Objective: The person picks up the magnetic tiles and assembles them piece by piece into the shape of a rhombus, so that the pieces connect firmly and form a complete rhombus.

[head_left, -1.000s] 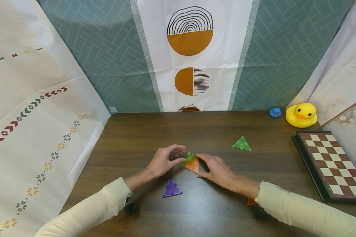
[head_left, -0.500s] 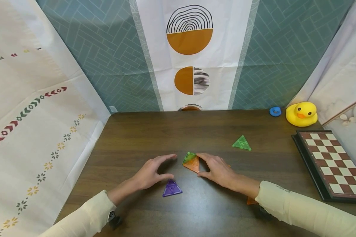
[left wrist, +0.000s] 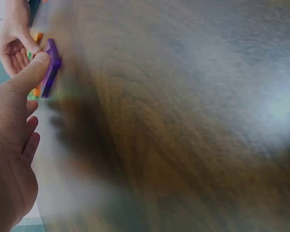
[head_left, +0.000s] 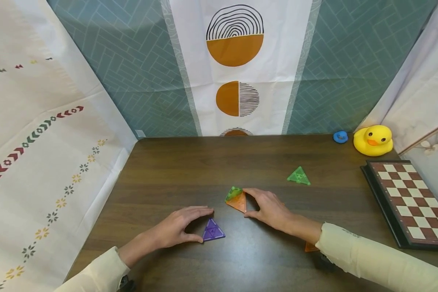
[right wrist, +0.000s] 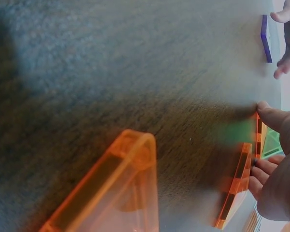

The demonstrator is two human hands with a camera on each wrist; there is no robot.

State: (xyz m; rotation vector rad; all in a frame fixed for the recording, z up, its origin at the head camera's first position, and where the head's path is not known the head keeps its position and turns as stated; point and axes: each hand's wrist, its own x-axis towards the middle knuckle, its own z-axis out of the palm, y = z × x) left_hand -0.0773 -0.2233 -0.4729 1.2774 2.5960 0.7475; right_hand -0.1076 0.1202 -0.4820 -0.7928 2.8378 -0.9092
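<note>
My right hand [head_left: 270, 209] holds a translucent orange magnetic triangle tile [head_left: 238, 203] by its edge, index finger at the far corner and thumb at the near one. A green tile [head_left: 234, 192] joins that orange tile on its far side. To the left, my left hand [head_left: 179, 228] spreads thumb and fingers around the left side of a purple triangle tile [head_left: 213, 232] lying on the table. The left thumb tip is right at the purple tile's near corner. In the right wrist view, a second orange tile [right wrist: 234, 191] lies beside the right hand's curled fingers.
A loose green triangle tile [head_left: 299, 176] lies farther back on the wooden table [head_left: 168, 162]. Another orange tile [head_left: 311, 247] is partly hidden under my right forearm. A checkered board [head_left: 412, 198], a yellow rubber duck [head_left: 373, 140] and a small blue duck [head_left: 340, 137] stand at the right.
My left hand has left the joined green and orange tiles and moved left and nearer, to the purple tile. The right hand has stayed on the orange tile.
</note>
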